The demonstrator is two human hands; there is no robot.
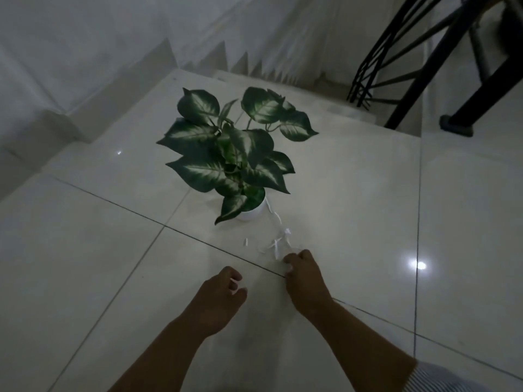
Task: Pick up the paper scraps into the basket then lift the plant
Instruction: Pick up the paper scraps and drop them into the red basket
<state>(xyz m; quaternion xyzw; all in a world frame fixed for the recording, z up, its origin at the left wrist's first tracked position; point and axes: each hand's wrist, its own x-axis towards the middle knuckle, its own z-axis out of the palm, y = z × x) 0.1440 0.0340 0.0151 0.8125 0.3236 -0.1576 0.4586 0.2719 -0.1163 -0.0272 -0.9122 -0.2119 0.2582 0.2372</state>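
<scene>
scraps on the tile between our hands and the plant

we see the paper scraps [276, 244] scattered on the glossy white floor tiles [85, 264], just past our right hand [304, 278] at about its 11 o'clock, and at roughly 1 o'clock from our left hand [219, 292]. the right hand is curled down over the nearest scrap, fingertips pinched close on something white; we cannot tell whether it is lifted off the tile. the left hand sits near, at the right hand's 8 o'clock, fingers folded narrow around small white bits of paper. the potted plant [232, 148] stands upright in its white pot [254, 212] at 12 o'clock from the hands, the scraps trailing from the pot's 5 o'clock side toward the right hand. a striped sleeve [452, 380] shows at the frame's 5 o'clock, and a dark railing [410, 60] at 1 o'clock.
</scene>
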